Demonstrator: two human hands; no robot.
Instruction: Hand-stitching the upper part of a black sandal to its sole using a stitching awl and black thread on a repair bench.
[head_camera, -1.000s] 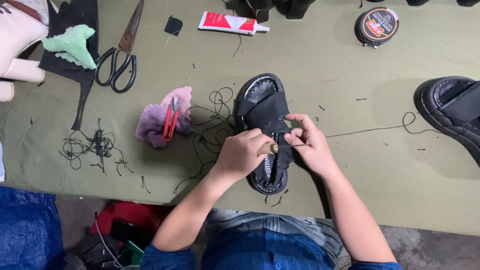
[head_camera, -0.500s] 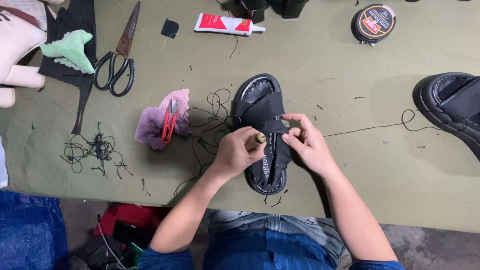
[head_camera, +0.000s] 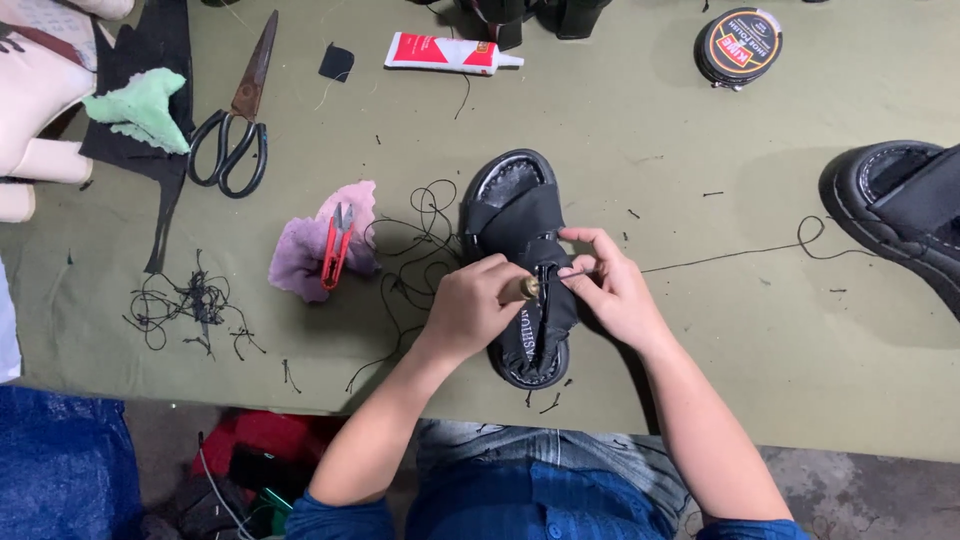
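black sandal (head_camera: 515, 225) flat on olive table (head_camera: 640, 120), toe end away, heel twd body, so strap faces up for stitching. left hand (head_camera: 478, 308) clenched round brass-tipped awl (head_camera: 524, 289), tip aimed rt at strap edge, likely for a sideways push thru. right hand (head_camera: 612, 290) on other side of strap, fingertips (head_camera: 572, 272) pinching what looks like black thread (head_camera: 740, 252) + steadying strap against the push; too fine to confirm exact pinch. thread trails off rt across table in a loop twd second black sandal (head_camera: 900, 215), at far rt edge, well apart. loose thread tangle (head_camera: 410, 250) just left of the worked sandal. red thread snips (head_camera: 336, 244) lying on pink cloth (head_camera: 315, 250), near left hand, w/in easy grab. big scissors (head_camera: 240, 120) further up-left, beside green scrap (head_camera: 142, 105). glue tube (head_camera: 450, 52) + round polish tin (head_camera: 738, 45) along far edge, out of the way. thread offcuts (head_camera: 190, 300) left of cloth.
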